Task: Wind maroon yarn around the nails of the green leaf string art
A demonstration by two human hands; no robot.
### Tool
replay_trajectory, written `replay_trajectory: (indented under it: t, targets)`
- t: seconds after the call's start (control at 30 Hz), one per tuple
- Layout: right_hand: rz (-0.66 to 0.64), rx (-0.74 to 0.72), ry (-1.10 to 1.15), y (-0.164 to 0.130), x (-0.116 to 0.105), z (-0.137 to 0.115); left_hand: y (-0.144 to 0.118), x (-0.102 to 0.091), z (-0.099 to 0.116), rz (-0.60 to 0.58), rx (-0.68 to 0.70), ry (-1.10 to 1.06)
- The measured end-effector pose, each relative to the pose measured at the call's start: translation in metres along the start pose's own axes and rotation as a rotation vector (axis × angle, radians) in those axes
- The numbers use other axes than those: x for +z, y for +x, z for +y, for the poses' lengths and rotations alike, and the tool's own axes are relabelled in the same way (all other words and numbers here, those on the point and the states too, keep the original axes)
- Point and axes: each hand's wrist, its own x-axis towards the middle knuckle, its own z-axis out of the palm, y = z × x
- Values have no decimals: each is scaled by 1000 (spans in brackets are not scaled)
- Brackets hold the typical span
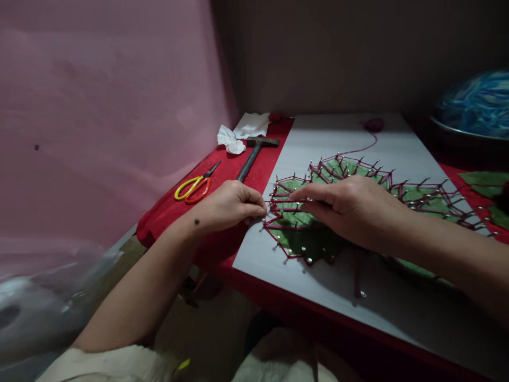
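- Red yarn (360, 149) is strung nail to nail around a green leaf pattern (302, 217) on the white board (330, 132), trailing to a small ball (374, 124) at the far edge.
- Left hand (228, 207) pinches the strand shut at the pattern's left edge, thumb against fingertips; the working end lies just right of that pinch.
- Right hand (350, 209) lies flat on the nails, fingers pointing left, holding nothing I can make out, nearly touching the left.
- Hammer (254, 154) and scissors (196, 185) lie far left on red cloth (167, 212).
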Motion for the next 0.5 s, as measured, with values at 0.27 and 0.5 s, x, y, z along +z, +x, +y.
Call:
replay_trajectory:
  t: [0.27,0.5]
  targets:
    - [-45,-68,40,-5,-3,-2,-18,-4,-22,43,208,49]
    - [-83,-155,103,-12,-11,-7,-44,22,-30,285,521,467]
